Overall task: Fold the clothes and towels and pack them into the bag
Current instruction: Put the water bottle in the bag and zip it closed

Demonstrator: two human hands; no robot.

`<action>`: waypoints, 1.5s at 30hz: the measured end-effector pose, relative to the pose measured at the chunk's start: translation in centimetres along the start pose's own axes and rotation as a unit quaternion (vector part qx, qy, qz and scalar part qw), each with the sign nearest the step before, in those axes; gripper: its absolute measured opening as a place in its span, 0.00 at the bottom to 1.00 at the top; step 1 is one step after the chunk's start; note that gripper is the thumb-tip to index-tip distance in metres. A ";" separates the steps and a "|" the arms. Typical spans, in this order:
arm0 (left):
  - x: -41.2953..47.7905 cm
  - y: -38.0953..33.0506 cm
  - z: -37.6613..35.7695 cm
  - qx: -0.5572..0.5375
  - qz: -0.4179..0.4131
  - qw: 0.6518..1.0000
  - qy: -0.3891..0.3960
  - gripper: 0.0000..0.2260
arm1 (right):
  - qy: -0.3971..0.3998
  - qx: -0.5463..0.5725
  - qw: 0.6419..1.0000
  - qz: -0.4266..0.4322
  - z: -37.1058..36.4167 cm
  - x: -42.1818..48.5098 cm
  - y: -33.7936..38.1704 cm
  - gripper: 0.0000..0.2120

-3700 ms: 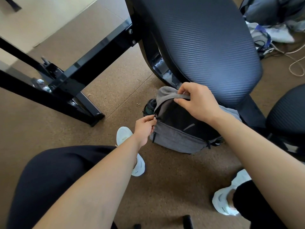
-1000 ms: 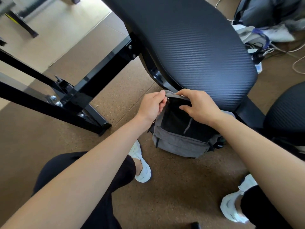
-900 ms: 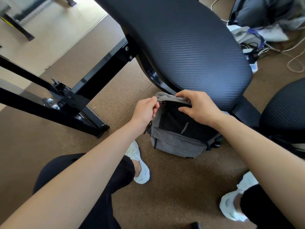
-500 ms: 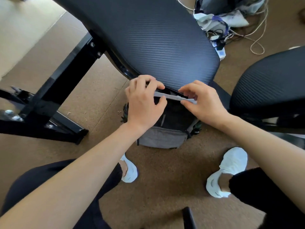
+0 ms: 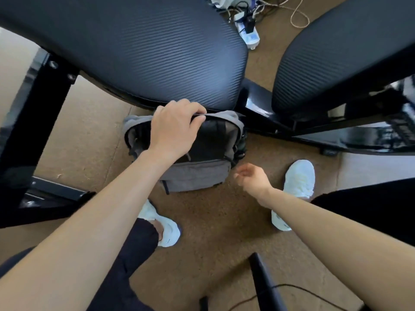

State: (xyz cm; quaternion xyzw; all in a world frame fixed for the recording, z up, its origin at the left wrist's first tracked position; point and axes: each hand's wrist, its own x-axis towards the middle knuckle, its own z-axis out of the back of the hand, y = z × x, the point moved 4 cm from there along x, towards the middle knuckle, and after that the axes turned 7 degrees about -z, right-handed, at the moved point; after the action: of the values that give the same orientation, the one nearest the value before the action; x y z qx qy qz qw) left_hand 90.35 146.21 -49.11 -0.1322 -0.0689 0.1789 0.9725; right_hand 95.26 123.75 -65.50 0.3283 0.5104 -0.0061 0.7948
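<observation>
A grey and black backpack (image 5: 197,173) stands on the brown floor, tucked under the front of a black chair seat (image 5: 139,52). My left hand (image 5: 176,129) grips the backpack's top edge, fingers curled over the grey rim. My right hand (image 5: 252,176) hovers just right of the bag with loosely curled fingers and holds nothing; it is slightly blurred. No clothes or towels are visible.
A second black chair seat (image 5: 336,46) is at upper right. Black table legs (image 5: 33,122) stand at left. A power strip with cables (image 5: 248,32) lies on the floor behind. My white shoes (image 5: 298,182) flank the bag. A black cable (image 5: 292,288) runs along the near floor.
My right hand has let go of the bag's top and drawn back to the right. My left hand has shifted over to grip the top edge. The camera has tilted further down.
</observation>
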 end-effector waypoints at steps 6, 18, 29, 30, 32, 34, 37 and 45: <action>0.0 0.1 0.0 -0.022 0.015 0.999 -0.034 0.10 | 0.000 0.163 0.986 -0.018 -3.1 4.0 -0.9 0.28; -0.9 -3.1 -3.7 0.159 0.101 0.981 -0.044 0.32 | -0.044 0.175 0.983 -0.043 -5.5 4.9 0.0 0.16; -1.1 -0.4 -3.8 0.059 0.010 0.998 0.025 0.24 | 0.031 0.104 0.987 -0.119 -4.7 4.1 0.0 0.13; -1.0 -0.3 -3.8 0.056 0.006 0.998 0.028 0.24 | 0.036 0.099 0.987 -0.118 -4.6 3.8 0.3 0.13; -1.0 -0.2 -3.8 0.050 0.003 0.998 0.033 0.23 | 0.046 0.085 0.991 -0.097 -4.1 2.8 1.3 0.13; -1.0 0.0 -3.7 0.045 0.003 0.998 0.038 0.23 | 0.048 0.053 0.996 -0.053 -3.4 1.8 2.7 0.11; -0.9 0.0 -3.4 0.041 0.001 0.998 0.042 0.24 | 0.047 0.026 0.999 -0.007 -2.3 0.3 4.9 0.11; -0.8 0.2 -2.7 0.010 -0.003 0.998 0.055 0.27 | 0.026 0.019 0.999 0.035 0.4 -3.4 9.1 0.11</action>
State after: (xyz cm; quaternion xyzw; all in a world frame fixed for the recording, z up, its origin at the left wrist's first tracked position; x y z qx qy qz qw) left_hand 90.01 145.49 -51.85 -0.1315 -0.0142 0.1697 0.9766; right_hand 97.15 129.57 -57.93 0.3606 0.5190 0.0205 0.7747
